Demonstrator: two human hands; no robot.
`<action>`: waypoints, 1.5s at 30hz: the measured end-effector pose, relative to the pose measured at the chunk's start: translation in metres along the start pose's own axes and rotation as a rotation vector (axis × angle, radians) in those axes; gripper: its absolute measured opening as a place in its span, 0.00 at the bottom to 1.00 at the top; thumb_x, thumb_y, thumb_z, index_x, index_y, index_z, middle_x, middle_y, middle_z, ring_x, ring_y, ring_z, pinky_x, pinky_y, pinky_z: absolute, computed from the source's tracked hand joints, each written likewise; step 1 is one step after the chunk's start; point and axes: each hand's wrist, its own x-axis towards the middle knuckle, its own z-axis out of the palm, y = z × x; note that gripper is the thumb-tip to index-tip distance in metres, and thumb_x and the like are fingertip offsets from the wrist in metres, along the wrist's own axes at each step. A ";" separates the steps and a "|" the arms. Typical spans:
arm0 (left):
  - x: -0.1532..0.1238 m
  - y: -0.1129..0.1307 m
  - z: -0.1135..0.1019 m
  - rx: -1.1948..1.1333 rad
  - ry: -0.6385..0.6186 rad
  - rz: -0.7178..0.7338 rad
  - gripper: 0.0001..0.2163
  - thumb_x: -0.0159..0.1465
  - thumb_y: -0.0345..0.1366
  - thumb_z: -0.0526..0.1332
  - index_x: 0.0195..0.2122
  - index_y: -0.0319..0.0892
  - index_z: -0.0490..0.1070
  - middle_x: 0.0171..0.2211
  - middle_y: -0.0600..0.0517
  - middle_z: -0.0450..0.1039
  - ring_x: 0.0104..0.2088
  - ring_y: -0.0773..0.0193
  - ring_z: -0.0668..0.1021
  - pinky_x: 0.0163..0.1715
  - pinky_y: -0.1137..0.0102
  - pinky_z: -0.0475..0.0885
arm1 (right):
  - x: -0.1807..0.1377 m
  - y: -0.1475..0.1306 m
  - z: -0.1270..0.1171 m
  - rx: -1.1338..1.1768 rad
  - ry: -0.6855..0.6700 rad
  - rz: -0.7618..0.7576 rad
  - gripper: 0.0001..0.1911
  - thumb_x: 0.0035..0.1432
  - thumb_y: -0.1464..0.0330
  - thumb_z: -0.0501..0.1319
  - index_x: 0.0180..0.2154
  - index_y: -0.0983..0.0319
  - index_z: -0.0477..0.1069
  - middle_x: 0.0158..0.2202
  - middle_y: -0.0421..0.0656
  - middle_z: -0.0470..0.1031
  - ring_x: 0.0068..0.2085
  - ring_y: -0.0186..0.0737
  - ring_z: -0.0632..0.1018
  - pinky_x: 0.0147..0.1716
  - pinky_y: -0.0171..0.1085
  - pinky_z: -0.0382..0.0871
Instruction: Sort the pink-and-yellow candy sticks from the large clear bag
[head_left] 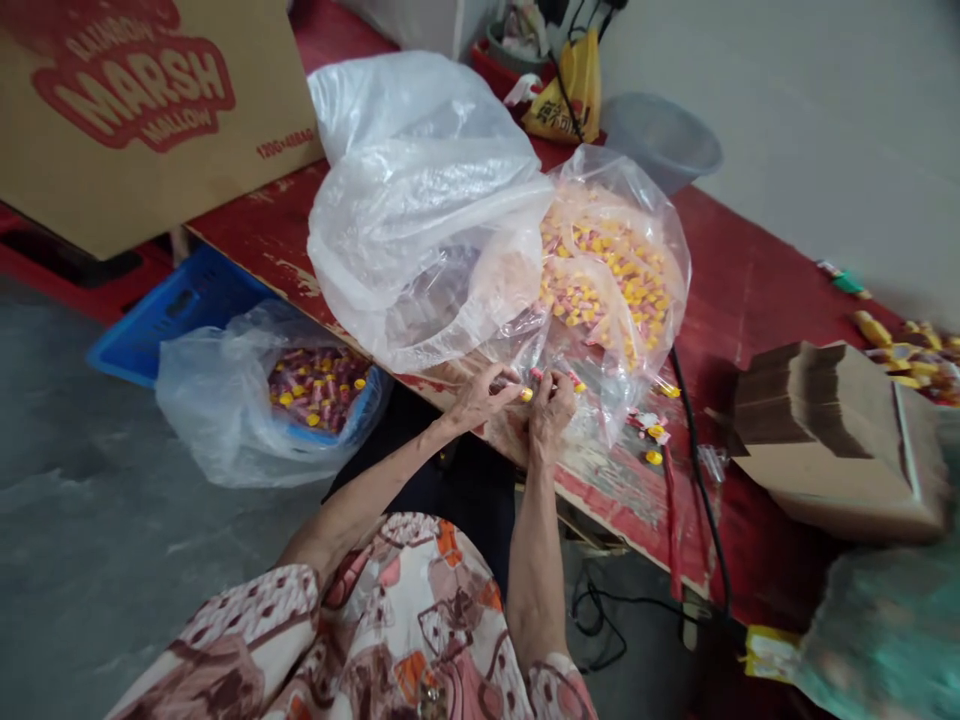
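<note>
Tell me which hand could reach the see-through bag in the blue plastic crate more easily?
Left, most likely. The left hand and right hand both pinch a small red and yellow piece, but the clear plastic bag in the blue plastic crate lies on its side; the right would cross over.

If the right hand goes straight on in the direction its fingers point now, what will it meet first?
Probably the clear bag of yellow and pink pieces: the right hand, pinching a small red piece, points away from the body, and the bag's loose film lies just ahead. Depth is unclear.
</note>
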 end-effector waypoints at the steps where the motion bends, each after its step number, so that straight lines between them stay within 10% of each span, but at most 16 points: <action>1: -0.001 0.000 0.001 0.075 -0.010 0.012 0.04 0.72 0.35 0.65 0.46 0.42 0.76 0.41 0.50 0.82 0.40 0.61 0.83 0.44 0.68 0.78 | 0.000 0.000 0.000 0.013 -0.001 -0.002 0.24 0.75 0.50 0.51 0.43 0.59 0.76 0.43 0.49 0.82 0.43 0.46 0.79 0.49 0.44 0.73; 12: -0.022 0.021 0.030 0.924 -0.100 0.336 0.09 0.72 0.25 0.59 0.48 0.43 0.74 0.45 0.44 0.77 0.51 0.48 0.78 0.52 0.57 0.75 | -0.011 -0.003 -0.008 0.071 -0.058 0.026 0.24 0.74 0.47 0.57 0.45 0.61 0.78 0.43 0.48 0.81 0.41 0.43 0.77 0.46 0.41 0.73; 36: -0.014 -0.021 0.031 0.596 0.059 0.391 0.03 0.73 0.28 0.61 0.46 0.43 0.71 0.44 0.46 0.78 0.49 0.53 0.81 0.53 0.60 0.77 | -0.012 -0.002 -0.011 -0.065 -0.087 -0.002 0.29 0.74 0.43 0.53 0.50 0.61 0.77 0.44 0.46 0.75 0.35 0.39 0.71 0.42 0.41 0.70; 45: -0.013 -0.029 0.029 0.403 0.108 0.302 0.03 0.74 0.37 0.63 0.45 0.45 0.72 0.36 0.51 0.78 0.42 0.56 0.82 0.51 0.61 0.76 | -0.016 -0.006 -0.011 -0.217 -0.036 0.013 0.20 0.72 0.54 0.54 0.48 0.61 0.74 0.48 0.52 0.78 0.52 0.53 0.75 0.55 0.49 0.68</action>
